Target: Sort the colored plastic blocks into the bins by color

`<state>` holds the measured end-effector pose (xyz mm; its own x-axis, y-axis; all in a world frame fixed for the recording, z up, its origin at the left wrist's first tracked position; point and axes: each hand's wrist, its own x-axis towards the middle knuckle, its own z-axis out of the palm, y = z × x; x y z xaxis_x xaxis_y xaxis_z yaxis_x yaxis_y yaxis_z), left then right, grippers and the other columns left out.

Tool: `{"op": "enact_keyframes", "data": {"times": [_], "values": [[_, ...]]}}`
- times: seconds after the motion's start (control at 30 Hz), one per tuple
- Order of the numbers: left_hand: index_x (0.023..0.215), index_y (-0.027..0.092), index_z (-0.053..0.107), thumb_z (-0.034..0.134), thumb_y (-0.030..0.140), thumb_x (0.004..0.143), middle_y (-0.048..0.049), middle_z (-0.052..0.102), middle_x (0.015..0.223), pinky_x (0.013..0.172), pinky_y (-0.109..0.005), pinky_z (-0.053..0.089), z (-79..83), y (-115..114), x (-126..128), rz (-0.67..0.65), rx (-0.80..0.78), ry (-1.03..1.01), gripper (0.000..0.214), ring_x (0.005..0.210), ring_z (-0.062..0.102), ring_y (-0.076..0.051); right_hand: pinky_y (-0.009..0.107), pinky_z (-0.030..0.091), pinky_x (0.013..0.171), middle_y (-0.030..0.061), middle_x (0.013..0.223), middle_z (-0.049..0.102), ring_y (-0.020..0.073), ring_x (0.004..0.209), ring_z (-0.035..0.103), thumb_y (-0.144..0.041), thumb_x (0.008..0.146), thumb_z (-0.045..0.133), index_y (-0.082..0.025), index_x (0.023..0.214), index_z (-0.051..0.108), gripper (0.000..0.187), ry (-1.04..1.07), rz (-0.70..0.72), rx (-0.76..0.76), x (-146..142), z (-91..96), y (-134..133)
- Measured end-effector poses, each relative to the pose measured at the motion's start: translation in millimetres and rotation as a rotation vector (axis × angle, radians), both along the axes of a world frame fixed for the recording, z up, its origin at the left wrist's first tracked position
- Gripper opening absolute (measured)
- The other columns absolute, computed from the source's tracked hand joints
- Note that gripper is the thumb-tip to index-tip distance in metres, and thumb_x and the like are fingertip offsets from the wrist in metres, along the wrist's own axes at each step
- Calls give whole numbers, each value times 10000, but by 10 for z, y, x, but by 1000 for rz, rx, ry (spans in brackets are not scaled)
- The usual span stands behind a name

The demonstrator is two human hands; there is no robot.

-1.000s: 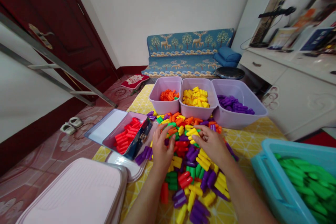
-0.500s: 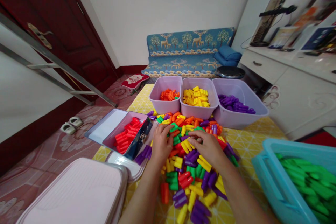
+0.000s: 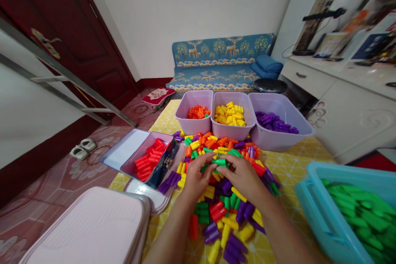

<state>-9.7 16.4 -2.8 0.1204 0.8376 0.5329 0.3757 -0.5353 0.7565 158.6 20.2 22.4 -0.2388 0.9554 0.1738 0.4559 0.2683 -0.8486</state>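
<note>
Over the middle of a mixed heap of plastic building blocks (image 3: 213,208), my two hands meet. My right hand (image 3: 244,173) grips a green block (image 3: 219,162) between thumb and fingers. My left hand (image 3: 198,173) is curled close beside it, with green plastic showing between its thumb and fingers; whether this is a separate piece is unclear. Under and around my hands lie purple, yellow, red, orange and green blocks, many shaped like joined tubes. My palms hide part of the heap.
Behind the heap stand three lilac bins holding orange (image 3: 193,125), yellow (image 3: 232,133) and purple blocks (image 3: 280,142). A box of red blocks (image 3: 131,167) is at left, near pale lids (image 3: 89,227). At right, a turquoise bin (image 3: 324,214) holds green blocks.
My hands have come together from apart. The right has left the yellow block it was touching and now grips a green one; the left has moved slightly toward me and right.
</note>
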Motion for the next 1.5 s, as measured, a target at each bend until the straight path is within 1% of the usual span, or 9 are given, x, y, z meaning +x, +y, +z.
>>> {"op": "enact_keyframes", "data": {"times": [0.13,0.23,0.4,0.53,0.7,0.83,1.07,1.3,1.5], "values": [[1091,191,645,589,222,872,-50,712,906,809,-285,519,-43,-8,4,49,-31,-21,229,855,667,-162,299,519,648,12,763,685,166,683,639,-297,756,673,-196,926,658,198,331,-290,44,61,200,-48],[973,195,686,554,206,892,-53,716,919,801,-278,513,-37,-13,7,31,-15,3,155,872,664,-162,322,538,736,-7,851,669,145,745,661,-287,797,646,-212,1012,591,235,821,-650,355,154,423,-94],[949,201,697,534,170,894,-55,708,895,795,-281,512,-22,-26,46,-12,6,35,174,868,655,-166,466,352,1085,34,1281,588,180,1212,550,-398,943,390,-265,989,575,233,1134,-758,609,518,631,-180],[988,205,692,534,161,889,-64,698,925,832,-294,511,-28,-31,60,-28,37,65,192,927,646,-176,486,382,1039,14,1461,426,184,1226,541,-447,977,89,-310,1070,553,493,1202,-800,556,700,663,-234],[1017,211,683,531,179,888,-75,672,983,844,-300,508,-27,-50,32,-11,47,120,202,965,629,-180,407,494,822,66,1169,629,204,1022,634,-399,905,410,-244,1084,569,285,970,-862,550,560,611,-136],[1081,224,659,585,250,849,-82,650,1036,893,-369,482,33,-80,-26,-26,30,233,244,988,598,-213,385,491,840,64,988,690,205,918,644,-346,837,546,-199,1036,625,259,422,-622,339,475,336,37],[1277,258,550,583,177,720,-82,568,1247,1065,-487,355,76,-79,-96,-182,41,377,564,1201,475,-275,513,359,1034,97,1350,555,294,1233,492,-100,728,524,-224,1301,551,587,-473,-201,150,259,-125,117],[1267,296,558,485,-14,560,-52,465,1397,1111,-527,300,28,-88,-85,-187,15,445,776,1325,369,-278,415,442,958,69,1172,664,234,1097,590,-53,757,457,-240,1166,660,494,-422,-118,135,175,-120,117],[1091,286,677,560,119,822,-70,580,1251,1046,-488,396,-74,5,-73,-156,55,368,338,1267,442,-259,399,476,917,52,1076,717,225,1006,649,-161,814,508,-235,1068,693,323,-226,-107,89,142,-93,115]]}}
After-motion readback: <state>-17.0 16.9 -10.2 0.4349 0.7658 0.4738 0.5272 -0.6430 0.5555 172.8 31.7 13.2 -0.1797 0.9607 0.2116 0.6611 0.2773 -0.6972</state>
